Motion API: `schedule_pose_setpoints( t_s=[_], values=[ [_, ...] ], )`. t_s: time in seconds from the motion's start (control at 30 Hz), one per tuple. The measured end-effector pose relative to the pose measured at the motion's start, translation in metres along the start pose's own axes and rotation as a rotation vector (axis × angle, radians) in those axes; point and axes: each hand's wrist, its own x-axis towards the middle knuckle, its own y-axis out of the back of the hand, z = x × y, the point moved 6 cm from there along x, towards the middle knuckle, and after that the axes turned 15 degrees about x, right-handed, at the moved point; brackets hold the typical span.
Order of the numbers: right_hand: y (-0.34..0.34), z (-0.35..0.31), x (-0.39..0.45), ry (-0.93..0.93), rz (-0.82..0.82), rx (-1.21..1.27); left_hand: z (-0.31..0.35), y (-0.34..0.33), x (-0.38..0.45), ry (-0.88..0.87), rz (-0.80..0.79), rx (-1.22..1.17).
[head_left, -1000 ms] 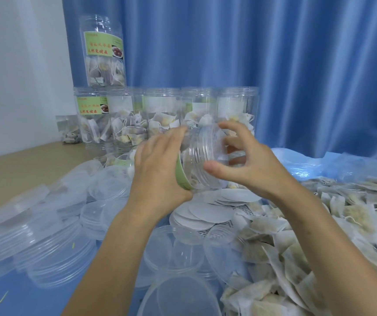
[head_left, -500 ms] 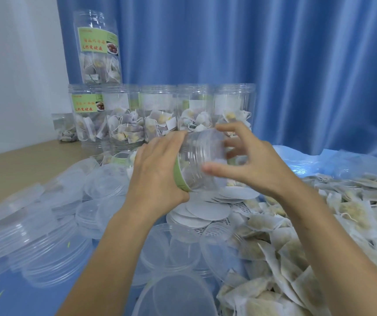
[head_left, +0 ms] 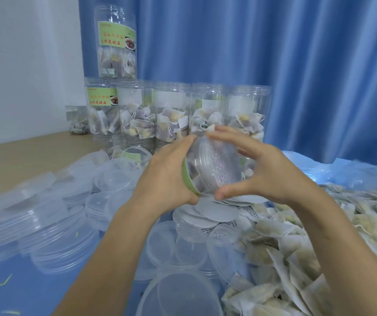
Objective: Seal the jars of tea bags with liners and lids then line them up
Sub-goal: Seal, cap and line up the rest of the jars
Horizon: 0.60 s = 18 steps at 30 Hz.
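Note:
I hold a clear jar of tea bags [head_left: 208, 176] tilted on its side above the table, its green label edge toward my left palm. My left hand [head_left: 167, 176] grips the jar's body. My right hand [head_left: 258, 172] curls its thumb and fingers around the clear lid [head_left: 226, 163] on the jar's mouth. A row of filled jars [head_left: 174, 115] stands at the back against the blue curtain, with one more jar [head_left: 117, 44] stacked on the leftmost. White round liners [head_left: 212, 213] lie under my hands.
Clear plastic lids [head_left: 53, 226] lie in heaps on the blue table cover at left and in front. A heap of loose tea bags [head_left: 297, 247] fills the right side. A small bag of tea bags [head_left: 77, 119] sits on the wooden tabletop at the back left.
My right hand has turned around the lid, its fingers now further over the top. The jar stays held in my left hand at nearly the same spot.

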Motion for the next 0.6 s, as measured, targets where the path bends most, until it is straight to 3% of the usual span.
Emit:
schedule_pose_setpoints(
  t_s=[0.13,0.23,0.33,0.4,0.53,0.6],
  values=[
    [-0.004,-0.001,-0.001,-0.003,-0.028,-0.032,0.0,0.002,0.0,0.0,0.019,0.035],
    [-0.001,0.006,0.0,-0.092,0.18,-0.019,0.006,0.009,-0.001,-0.049,0.105,0.089],
    [0.003,0.02,-0.003,-0.323,0.36,-0.049,0.016,0.007,-0.002,-0.127,0.172,0.226],
    [0.006,0.026,-0.004,-0.382,0.331,-0.086,0.019,0.004,-0.002,-0.165,0.169,0.289],
    [-0.007,0.009,-0.002,-0.204,-0.003,-0.038,0.009,0.003,0.0,-0.121,0.137,0.192],
    [-0.005,0.005,-0.001,-0.15,-0.021,-0.201,0.003,0.002,0.001,-0.083,0.139,0.063]
  ],
)
